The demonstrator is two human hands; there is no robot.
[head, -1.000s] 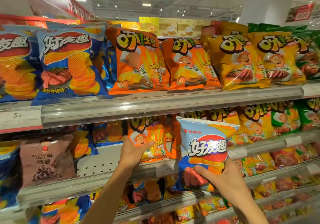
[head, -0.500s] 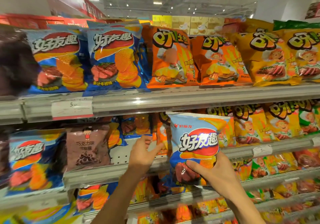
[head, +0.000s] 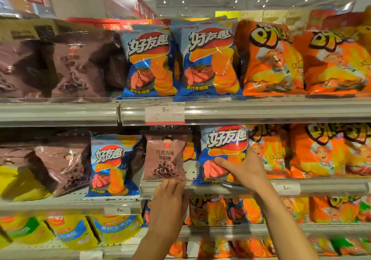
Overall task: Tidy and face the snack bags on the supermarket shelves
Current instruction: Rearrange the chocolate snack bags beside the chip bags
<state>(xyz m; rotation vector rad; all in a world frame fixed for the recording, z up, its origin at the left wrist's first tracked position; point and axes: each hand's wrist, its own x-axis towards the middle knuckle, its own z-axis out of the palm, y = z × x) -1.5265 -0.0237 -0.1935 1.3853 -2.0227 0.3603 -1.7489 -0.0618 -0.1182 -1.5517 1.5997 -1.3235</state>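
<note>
My right hand [head: 246, 169] grips a blue chip bag [head: 222, 147] from the front. The bag stands upright on the middle shelf [head: 321, 187], label facing out, just left of the orange bags [head: 313, 151]. My left hand [head: 168, 199] reaches up from below, and its fingers hold the bottom edge of a brown chocolate-ring bag [head: 163, 157] standing left of the blue bag. Another blue chip bag [head: 114, 165] stands further left on the same level. Two blue chip bags [head: 208, 61] face out on the upper shelf.
Dark brown bags [head: 60, 65] fill the upper left, orange bags [head: 329, 59] the upper right. A price tag [head: 164, 112] hangs on the upper shelf rail. Yellow bags [head: 74, 231] lie on the lower left shelf, with orange and blue bags [head: 224, 211] below my hands.
The view swung left. My right hand carried the blue bag left and set it on the middle shelf. My left hand left the orange bag and took the brown bag's bottom edge.
</note>
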